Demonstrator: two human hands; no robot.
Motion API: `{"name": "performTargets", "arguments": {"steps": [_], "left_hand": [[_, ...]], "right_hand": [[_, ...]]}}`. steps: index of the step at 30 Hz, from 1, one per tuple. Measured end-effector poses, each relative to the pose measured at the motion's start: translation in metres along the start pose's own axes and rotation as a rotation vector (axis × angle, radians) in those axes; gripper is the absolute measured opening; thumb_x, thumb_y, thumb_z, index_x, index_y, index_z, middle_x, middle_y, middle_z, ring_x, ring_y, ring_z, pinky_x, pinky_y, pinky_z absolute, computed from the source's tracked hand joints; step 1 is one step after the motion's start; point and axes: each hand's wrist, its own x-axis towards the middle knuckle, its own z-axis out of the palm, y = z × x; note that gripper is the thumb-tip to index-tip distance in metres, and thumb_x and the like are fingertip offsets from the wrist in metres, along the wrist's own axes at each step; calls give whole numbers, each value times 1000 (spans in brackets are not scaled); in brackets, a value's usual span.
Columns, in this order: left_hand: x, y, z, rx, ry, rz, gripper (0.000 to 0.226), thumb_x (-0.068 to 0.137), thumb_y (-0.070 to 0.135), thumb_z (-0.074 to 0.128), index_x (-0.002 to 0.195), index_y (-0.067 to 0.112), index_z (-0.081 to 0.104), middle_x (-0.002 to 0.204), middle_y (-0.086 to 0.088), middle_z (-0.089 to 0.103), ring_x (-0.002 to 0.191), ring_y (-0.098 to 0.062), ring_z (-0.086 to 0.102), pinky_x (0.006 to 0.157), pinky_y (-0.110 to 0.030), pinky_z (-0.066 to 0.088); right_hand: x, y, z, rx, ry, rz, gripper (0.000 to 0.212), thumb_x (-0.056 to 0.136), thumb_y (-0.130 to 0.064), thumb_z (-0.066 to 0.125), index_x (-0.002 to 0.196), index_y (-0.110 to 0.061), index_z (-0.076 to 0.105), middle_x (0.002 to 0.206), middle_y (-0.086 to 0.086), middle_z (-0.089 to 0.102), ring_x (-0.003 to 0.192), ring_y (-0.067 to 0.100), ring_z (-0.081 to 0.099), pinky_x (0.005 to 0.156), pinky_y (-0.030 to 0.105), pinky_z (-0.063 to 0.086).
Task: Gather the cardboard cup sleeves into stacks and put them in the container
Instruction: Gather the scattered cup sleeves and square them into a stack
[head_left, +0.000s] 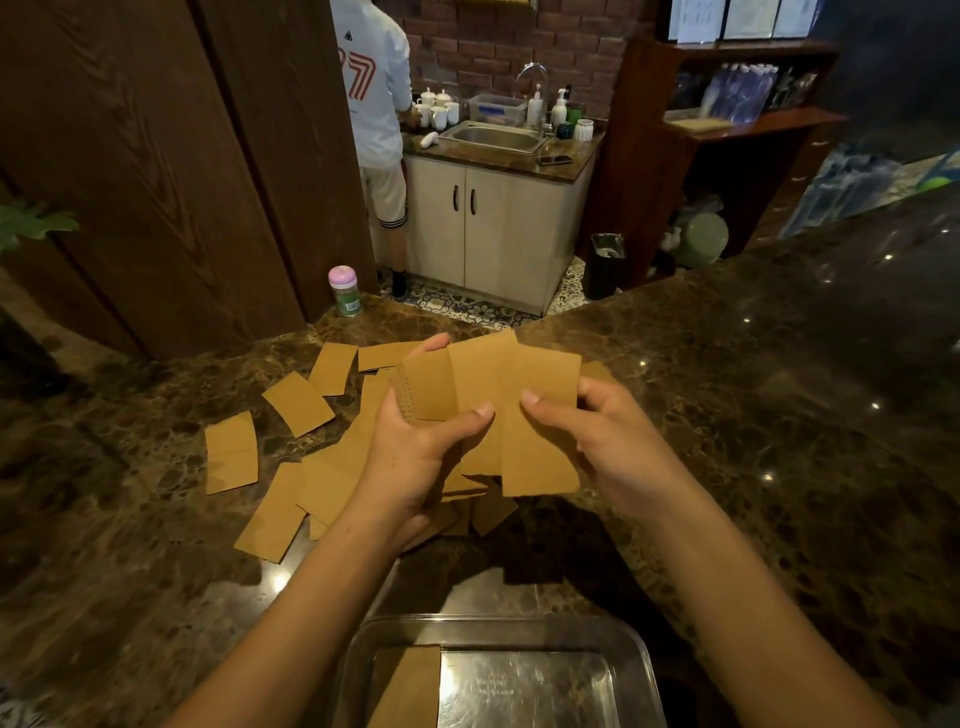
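Note:
Both hands hold a fanned bunch of flat brown cardboard cup sleeves (511, 400) above the dark marble counter. My left hand (415, 452) grips the bunch from the left, thumb across the front. My right hand (608, 441) pinches its right edge, thumb on the front sleeve. Several loose sleeves (296, 402) lie scattered on the counter to the left and under the hands. A clear plastic container (639, 654) sits at the near edge, below my forearms, with a stack of sleeves (410, 686) lying in its left half.
The marble counter (753, 415) stretches wide to the right. A small pink-lidded jar (345, 291) stands at its far left edge. Beyond the counter a person in a white shirt (371, 93) stands at a sink cabinet (493, 135); a wooden shelf stands at right.

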Motion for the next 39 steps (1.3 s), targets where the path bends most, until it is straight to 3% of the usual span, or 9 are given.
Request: {"name": "performTargets", "arguments": {"steps": [5,7,13,20,25,31,33,36,39], "left_hand": [[4,-11,-7,604,-10,447,55,94,16,73,142,33,51,119,20,63,109,-6,64,87,-20,52],[8,-14,-17,765,-72,619,49,99,21,66,145,25,48,129,9,62,120,-10,61,98,-29,52],[15,-1,-34,1123,-460,1017,97,71,68,80,148,24,41,142,-10,45,130,-24,46,107,-37,40],[10,7,-19,1285,-755,1155,78,81,63,78,143,28,46,143,-11,43,121,-34,52,95,-43,47],[11,2,-16,1330,-767,1309,48,104,20,64,146,29,44,145,-13,43,125,-34,50,97,-40,45],[14,-12,-31,1135,-730,1019,62,102,26,66,154,31,34,153,-15,40,141,-34,44,105,-50,47],[11,-16,-33,940,-515,898,51,104,26,58,151,28,38,143,-15,49,129,-31,55,96,-51,53],[7,-11,-29,640,-162,558,48,103,33,56,149,36,43,119,-1,64,95,-25,68,76,-48,61],[4,0,-16,213,-58,116,33,101,39,59,133,36,57,95,-2,69,71,-26,63,57,-39,55]], "right_hand": [[0,-1,1,-3,64,21,13,99,-10,70,108,-16,77,97,1,84,85,16,81,62,24,61],[1,-5,-4,32,82,60,12,98,-6,69,105,-12,77,91,3,84,77,15,81,56,23,59],[3,-2,-11,-72,22,205,10,99,-6,67,99,-8,77,86,6,82,74,17,79,57,24,58],[2,1,-8,12,-96,206,19,99,-6,65,112,4,75,96,15,79,79,25,77,64,32,63],[1,-1,-4,66,-159,208,24,102,-6,59,119,9,70,90,10,78,75,17,76,60,26,60],[1,-7,-6,255,21,300,46,81,-12,77,123,1,64,94,14,77,68,18,78,49,28,58],[1,-9,-8,240,125,290,52,86,-14,78,132,-1,58,96,12,72,62,14,77,47,26,56],[1,-10,-11,246,173,291,20,98,-18,68,116,-9,65,83,7,74,55,12,73,44,26,55],[1,-10,-11,257,135,271,9,100,-22,64,104,-15,67,63,-2,75,53,11,73,44,24,55]]}}
